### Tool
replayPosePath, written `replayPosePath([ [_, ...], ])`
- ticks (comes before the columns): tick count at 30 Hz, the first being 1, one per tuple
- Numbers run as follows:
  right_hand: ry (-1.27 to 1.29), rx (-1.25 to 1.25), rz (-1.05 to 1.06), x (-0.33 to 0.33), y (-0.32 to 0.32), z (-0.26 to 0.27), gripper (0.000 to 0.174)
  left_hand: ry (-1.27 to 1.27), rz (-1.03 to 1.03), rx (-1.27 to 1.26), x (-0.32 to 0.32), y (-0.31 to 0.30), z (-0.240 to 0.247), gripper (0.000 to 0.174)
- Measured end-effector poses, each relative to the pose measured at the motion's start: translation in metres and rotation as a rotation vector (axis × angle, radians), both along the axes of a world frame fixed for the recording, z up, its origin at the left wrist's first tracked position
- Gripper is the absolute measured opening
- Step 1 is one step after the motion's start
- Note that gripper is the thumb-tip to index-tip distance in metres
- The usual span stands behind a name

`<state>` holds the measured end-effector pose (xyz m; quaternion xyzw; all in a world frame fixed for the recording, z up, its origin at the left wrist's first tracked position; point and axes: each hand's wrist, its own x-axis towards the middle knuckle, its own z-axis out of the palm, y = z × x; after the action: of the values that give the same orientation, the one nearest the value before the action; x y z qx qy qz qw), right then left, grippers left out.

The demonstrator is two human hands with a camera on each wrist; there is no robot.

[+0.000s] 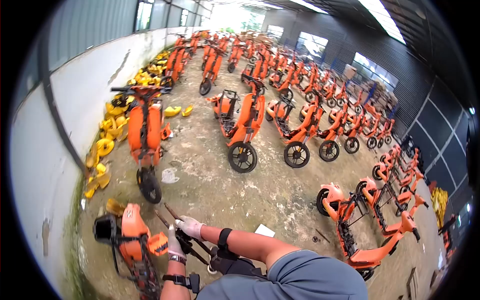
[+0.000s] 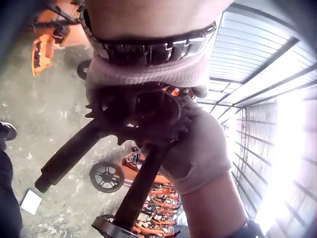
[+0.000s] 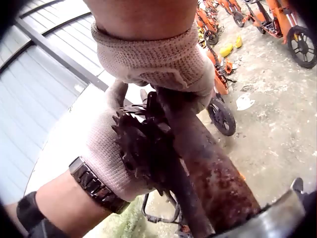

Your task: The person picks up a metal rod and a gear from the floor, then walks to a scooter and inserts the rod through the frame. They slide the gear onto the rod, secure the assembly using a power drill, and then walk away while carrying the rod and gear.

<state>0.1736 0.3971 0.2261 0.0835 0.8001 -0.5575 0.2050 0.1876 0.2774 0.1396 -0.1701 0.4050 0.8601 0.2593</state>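
Both gloved hands hold one dark, rusty metal part low in front of me. It has a toothed sprocket [image 2: 173,116] in its middle and two long bars [image 2: 141,186] running out from there. One bar ends in a thread, the other in a metal ring [image 2: 116,229]. My left hand [image 1: 174,245], with a watch at the wrist, grips the part beside the sprocket. Just above it in the head view, my right hand [image 1: 190,227] wraps round the thick rusty tube [image 3: 208,168]. The fingertips of both hands are partly hidden behind the metal.
A stripped orange scooter [image 1: 135,225] lies at my left, and another stands upright [image 1: 145,125] just ahead. Rows of orange scooters [image 1: 245,120] fill the hall. Yellow shells [image 1: 105,145] pile along the left wall. A white sheet [image 1: 265,230] lies on the concrete floor.
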Motion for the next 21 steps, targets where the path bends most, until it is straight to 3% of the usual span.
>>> replayPosePath([
  [2,0.074,0.037,-0.045,-0.046,0.038,-0.018,0.044,0.061,-0.100,0.023,-0.039,0.034,0.034,0.054],
  [5,0.070,0.039,-0.148,-0.101,0.095,-0.015,0.043,0.115,-0.096,0.102,-0.107,0.099,0.013,0.054],
  [6,0.058,-0.056,-0.220,-0.113,0.110,-0.014,0.044,0.132,-0.201,0.048,-0.124,0.107,0.012,0.052],
  [7,0.052,-0.149,-0.287,-0.126,0.124,-0.011,0.044,0.113,-0.175,0.060,-0.137,0.126,0.024,0.047],
  [8,0.022,-0.096,-0.274,-0.134,0.141,0.014,0.046,0.150,-0.253,0.077,-0.155,0.136,0.013,0.047],
  [10,0.086,-0.021,-0.388,-0.160,0.172,0.001,0.046,0.184,-0.365,0.084,-0.189,0.161,0.011,0.049],
  [15,0.026,-0.076,-0.684,-0.184,0.247,0.063,0.045,0.220,-0.540,0.025,-0.239,0.257,0.037,0.039],
  [17,0.174,-0.181,-0.884,-0.195,0.280,0.023,0.040,0.130,-0.573,0.027,-0.249,0.295,0.069,0.028],
  [21,0.252,-0.352,-1.083,-0.194,0.315,0.055,0.033,0.187,-0.716,0.021,-0.265,0.345,0.090,0.025],
])
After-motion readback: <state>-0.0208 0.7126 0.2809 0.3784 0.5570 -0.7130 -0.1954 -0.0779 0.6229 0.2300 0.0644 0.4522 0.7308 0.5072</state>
